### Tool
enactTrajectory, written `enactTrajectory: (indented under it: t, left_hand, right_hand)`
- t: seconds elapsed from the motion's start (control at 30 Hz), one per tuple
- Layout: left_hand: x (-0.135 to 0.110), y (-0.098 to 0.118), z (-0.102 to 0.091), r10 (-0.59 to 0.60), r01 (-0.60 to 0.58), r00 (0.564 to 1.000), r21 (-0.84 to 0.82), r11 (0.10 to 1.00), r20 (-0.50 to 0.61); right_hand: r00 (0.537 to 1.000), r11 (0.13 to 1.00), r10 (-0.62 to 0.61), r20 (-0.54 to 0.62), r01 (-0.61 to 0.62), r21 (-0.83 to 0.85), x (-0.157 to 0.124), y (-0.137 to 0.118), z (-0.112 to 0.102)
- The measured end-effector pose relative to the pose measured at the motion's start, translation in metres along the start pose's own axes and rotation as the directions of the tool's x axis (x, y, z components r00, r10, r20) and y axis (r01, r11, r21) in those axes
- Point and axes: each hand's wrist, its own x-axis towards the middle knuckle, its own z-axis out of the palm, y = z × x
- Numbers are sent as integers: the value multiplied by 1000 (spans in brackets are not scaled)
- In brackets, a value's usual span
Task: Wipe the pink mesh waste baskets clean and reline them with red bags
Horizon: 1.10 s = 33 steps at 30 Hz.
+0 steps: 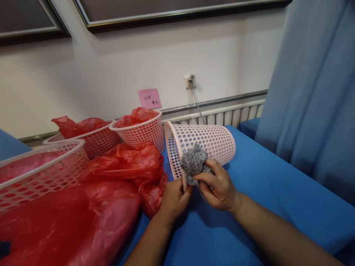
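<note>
A pale pink perforated plastic wastebasket (219, 142) lies on its side on the blue-covered table (277, 192), its mouth facing left. My left hand (173, 197) is closed around the near, lower part of its rim. In my right hand (222, 184) is a bunched speckled grey cloth (194, 160), pressed against the outside of the basket just beside the rim. The thumb and fingers of that hand pinch the cloth, and part of it is hidden under them.
Red plastic bags (111, 184) lie heaped left of my hands. Several baskets with red bags inside, one a small basket (141, 133), stand behind them. A radiator (238, 114), a wall socket (190, 82) and a pink note (149, 98) are along the wall. A blue curtain (310, 92) hangs at right.
</note>
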Motion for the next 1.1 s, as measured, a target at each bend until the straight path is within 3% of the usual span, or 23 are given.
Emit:
enactTrajectory:
  t: [0.1, 0.17, 0.23, 0.3, 0.33, 0.37, 0.43, 0.5, 0.57, 0.63, 0.7, 0.8, 0.83, 0.9, 1.0, 1.03, 1.07, 1.1]
  left_hand:
    - [2, -3, -1, 30, -29, 997, -20, 999, 65]
    - [3, -4, 0, 37, -35, 992, -20, 999, 124]
    - [5, -3, 0, 47, -48, 982, 0, 999, 181]
    - [6, -1, 1, 38, -48, 974, 40, 998, 224]
    - [7, 0, 2, 24, -41, 970, 65, 997, 241]
    - [8, 1, 2, 10, -34, 965, 89, 995, 262]
    - [8, 2, 4, -13, -27, 955, 131, 991, 297]
    - [8, 0, 7, -18, -35, 947, 158, 987, 321]
    - [8, -2, 9, -30, -32, 946, 185, 982, 323]
    - [7, -4, 10, -52, -19, 944, 211, 977, 327]
    - [8, -6, 9, -65, -1, 942, 199, 980, 328]
    - [10, -7, 7, -66, 19, 944, 145, 989, 324]
    - [11, -8, 7, -68, 24, 945, 141, 990, 321]
    - [12, -10, 7, -69, 19, 945, 157, 987, 321]
    - [13, -15, 8, -50, -9, 946, 180, 984, 320]
    - [13, -17, 8, -40, -20, 946, 181, 983, 322]
    - [13, -19, 9, -33, -27, 946, 181, 983, 322]
    - [13, -21, 9, -29, -32, 946, 184, 982, 322]
  right_hand:
    - [970, 968, 165, -178, -194, -157, 0, 35, -5]
    - [876, 875, 339, -344, -427, -226, -2, 68, -13]
    - [738, 738, 518, -432, -641, -210, -4, 100, -23]
    - [630, 633, 624, -463, -755, -173, -5, 119, -30]
    - [615, 622, 637, -466, -766, -160, -5, 122, -30]
    - [631, 644, 624, -461, -749, -155, -5, 119, -29]
    - [736, 753, 532, -419, -638, -165, -3, 98, -21]
    - [869, 879, 370, -328, -442, -180, -3, 64, -10]
    - [960, 963, 173, -218, -211, -165, -4, 29, 0]
    - [990, 992, 22, -140, -38, -117, -5, 6, 7]
    - [993, 995, -36, -112, 24, -99, -7, 2, 9]
    - [975, 975, 95, -199, -131, -179, -7, 36, 4]
    - [945, 948, 190, -266, -247, -201, -7, 55, -1]
    - [812, 841, 409, -416, -513, -175, -7, 96, -15]
    - [491, 573, 687, -535, -819, -16, -9, 142, -35]
    - [420, 514, 728, -542, -857, 27, -10, 148, -38]
    - [399, 501, 740, -541, -864, 47, -10, 148, -38]
    - [434, 536, 724, -537, -843, 42, -9, 143, -36]
